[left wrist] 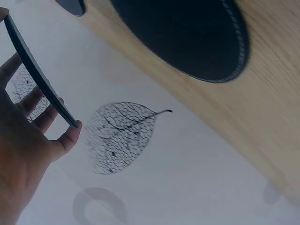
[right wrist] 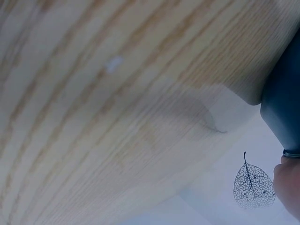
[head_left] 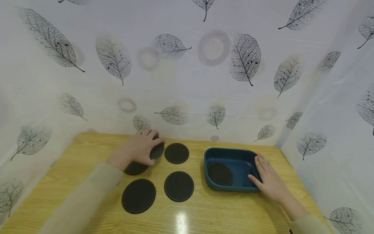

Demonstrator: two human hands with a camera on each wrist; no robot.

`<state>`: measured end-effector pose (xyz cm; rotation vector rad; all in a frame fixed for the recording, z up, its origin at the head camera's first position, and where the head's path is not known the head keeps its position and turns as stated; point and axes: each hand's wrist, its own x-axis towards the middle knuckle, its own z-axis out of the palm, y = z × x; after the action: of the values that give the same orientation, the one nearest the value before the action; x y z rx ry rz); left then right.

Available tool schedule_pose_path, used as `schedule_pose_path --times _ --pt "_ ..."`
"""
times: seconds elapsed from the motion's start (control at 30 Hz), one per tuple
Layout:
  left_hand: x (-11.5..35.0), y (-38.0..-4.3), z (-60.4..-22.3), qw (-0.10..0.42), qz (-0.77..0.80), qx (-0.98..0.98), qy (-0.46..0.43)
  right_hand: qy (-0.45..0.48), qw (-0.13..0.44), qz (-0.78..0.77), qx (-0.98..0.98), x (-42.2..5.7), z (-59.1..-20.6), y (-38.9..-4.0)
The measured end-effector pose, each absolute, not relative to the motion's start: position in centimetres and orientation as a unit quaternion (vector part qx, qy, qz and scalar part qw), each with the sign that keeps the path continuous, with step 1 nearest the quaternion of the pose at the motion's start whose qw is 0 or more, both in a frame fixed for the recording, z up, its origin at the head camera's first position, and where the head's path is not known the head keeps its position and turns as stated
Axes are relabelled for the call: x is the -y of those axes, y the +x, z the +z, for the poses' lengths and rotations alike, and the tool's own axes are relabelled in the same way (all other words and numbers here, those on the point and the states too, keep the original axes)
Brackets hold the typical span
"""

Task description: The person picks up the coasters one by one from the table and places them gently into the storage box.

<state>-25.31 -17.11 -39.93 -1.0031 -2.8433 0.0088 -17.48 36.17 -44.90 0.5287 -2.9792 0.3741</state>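
My left hand (head_left: 140,148) holds a round black coaster (head_left: 157,150) by its edges, raised above the back left of the table. The left wrist view shows this coaster (left wrist: 40,75) edge-on between the thumb and fingertips. Below the hand lies another black coaster (head_left: 135,168), partly covered by it. My right hand (head_left: 270,178) rests on the right side of a dark blue rectangular bin (head_left: 242,188), its fingers fairly straight along the rim and the thumb over the front corner. One black coaster (head_left: 220,174) lies inside the bin, at its left. In the right wrist view only a fingertip (right wrist: 288,183) shows.
Three more black coasters lie on the wooden table (head_left: 204,214): one at the back (head_left: 176,153), one in the middle (head_left: 179,186) and one at the front left (head_left: 138,196). A leaf-patterned white curtain (head_left: 187,81) closes off the back and sides.
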Motion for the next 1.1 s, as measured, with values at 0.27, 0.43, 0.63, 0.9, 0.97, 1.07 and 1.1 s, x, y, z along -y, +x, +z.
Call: schedule_pose_path --times 0.27,0.43,0.63,0.9,0.97,1.07,1.1 --pt "13.9 -24.9 -38.9 0.04 0.016 0.93 -0.364 0.175 0.052 0.124 0.975 -36.1 -44.8 -17.5" --pt "12.1 -24.9 -38.9 0.033 0.018 0.922 -0.385 0.185 0.071 0.122 0.973 -36.0 -44.8 -17.4" --pt "9.7 -25.2 -39.3 0.024 0.017 0.911 -0.412 0.191 0.08 0.122 0.971 -36.0 -44.9 -17.5" --pt "6.0 -24.9 -39.1 0.03 0.03 0.894 -0.446 0.184 0.066 0.125 0.973 -36.1 -44.9 -17.5" --pt "5.1 -24.8 -39.1 0.036 0.027 0.888 -0.457 0.185 0.066 0.126 0.972 -36.1 -45.0 -17.5" --pt "3.6 -24.6 -39.2 0.046 0.028 0.882 -0.469 0.186 0.067 0.124 0.972 -36.2 -45.1 -17.5" --pt "3.2 -24.5 -39.2 0.051 0.03 0.88 -0.472 0.185 0.067 0.124 0.972 -36.2 -45.1 -17.5"
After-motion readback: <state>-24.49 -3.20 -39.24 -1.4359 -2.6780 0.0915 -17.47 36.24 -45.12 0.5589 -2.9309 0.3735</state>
